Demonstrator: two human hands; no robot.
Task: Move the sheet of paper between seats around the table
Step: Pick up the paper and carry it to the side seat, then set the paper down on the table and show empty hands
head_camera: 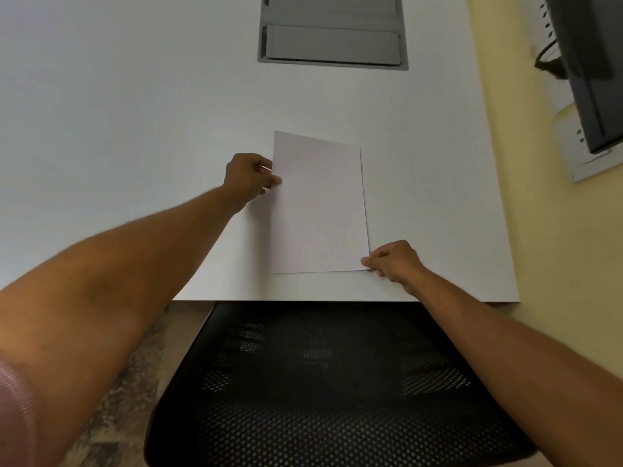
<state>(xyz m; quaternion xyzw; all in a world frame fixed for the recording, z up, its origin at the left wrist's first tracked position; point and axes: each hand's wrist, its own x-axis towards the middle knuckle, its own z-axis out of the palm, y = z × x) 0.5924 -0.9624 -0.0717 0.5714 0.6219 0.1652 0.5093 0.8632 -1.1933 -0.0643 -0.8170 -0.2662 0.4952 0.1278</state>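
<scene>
A blank white sheet of paper (320,205) lies on the white table (135,129), close to the front edge and slightly turned. My left hand (247,176) pinches the sheet's left edge near the upper corner, thumb on top. My right hand (392,262) pinches the sheet's lower right corner. Both arms reach over a black mesh chair back (320,382) pushed in at this seat.
A grey recessed cable box (332,32) with two lids sits in the table's middle, beyond the sheet. The table's right edge runs along a yellow wall (539,247) with a dark screen (590,62) and wall sockets. Patterned floor shows at lower left.
</scene>
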